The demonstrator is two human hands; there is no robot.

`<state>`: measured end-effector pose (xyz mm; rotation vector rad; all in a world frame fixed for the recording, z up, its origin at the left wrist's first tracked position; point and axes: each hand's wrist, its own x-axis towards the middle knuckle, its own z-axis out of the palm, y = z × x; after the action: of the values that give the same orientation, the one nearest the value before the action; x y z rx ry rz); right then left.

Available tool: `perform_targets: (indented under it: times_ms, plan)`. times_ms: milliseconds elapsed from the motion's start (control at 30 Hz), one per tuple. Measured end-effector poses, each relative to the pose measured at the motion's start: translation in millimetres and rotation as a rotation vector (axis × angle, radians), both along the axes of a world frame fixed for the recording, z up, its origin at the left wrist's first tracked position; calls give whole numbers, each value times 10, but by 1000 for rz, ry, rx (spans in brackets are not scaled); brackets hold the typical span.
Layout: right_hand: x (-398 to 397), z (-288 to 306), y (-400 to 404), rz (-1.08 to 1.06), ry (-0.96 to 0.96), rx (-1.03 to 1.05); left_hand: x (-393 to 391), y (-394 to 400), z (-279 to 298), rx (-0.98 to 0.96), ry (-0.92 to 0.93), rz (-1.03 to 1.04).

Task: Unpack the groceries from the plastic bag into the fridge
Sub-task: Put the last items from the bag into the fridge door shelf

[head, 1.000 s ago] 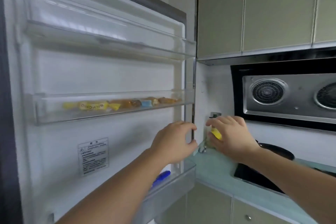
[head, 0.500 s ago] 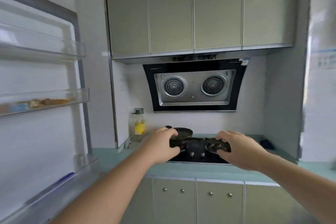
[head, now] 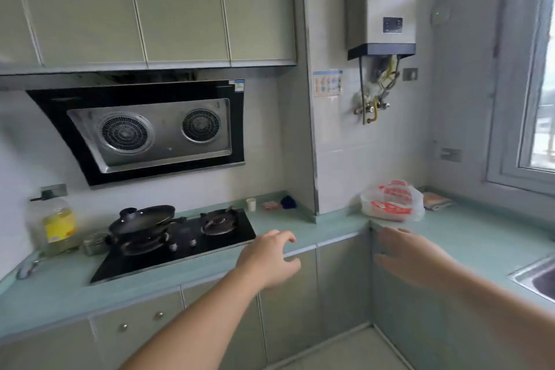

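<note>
A white plastic bag [head: 392, 201] with red print sits on the pale green countertop [head: 468, 228] in the far right corner, under the wall heater. My left hand [head: 270, 258] hovers with loosely curled fingers in front of the counter edge, right of the stove, holding nothing. My right hand [head: 411, 255] is blurred, fingers stretched out, below and in front of the bag, not touching it. The fridge is out of view.
A black gas hob [head: 177, 243] carries a dark pan [head: 144, 219]. An oil bottle [head: 55, 225] stands at the far left. A small white cup [head: 251, 204] and a folded cloth [head: 437, 201] lie on the counter. A sink corner [head: 537, 276] shows at right.
The view has swung right, away from the open fridge door, across the stove to the counter corner. Both empty hands have travelled right with it, and the bag has come into view.
</note>
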<state>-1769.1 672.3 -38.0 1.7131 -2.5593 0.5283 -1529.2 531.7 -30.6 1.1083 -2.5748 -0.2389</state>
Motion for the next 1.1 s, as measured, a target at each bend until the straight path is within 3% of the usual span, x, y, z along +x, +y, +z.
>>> perform_targets:
  times_ms: [333, 700, 1100]
  plan:
    - [-1043, -170, 64, -197, -89, 11, -1730, -351, -260, 57, -43, -220]
    - [-2411, -459, -1190, -326, -131, 90, -3376, -1791, -679, 182, 31, -308]
    - [-4233, -745, -2260, -280, -194, 30, -5095, -2812, -902, 183, -75, -308]
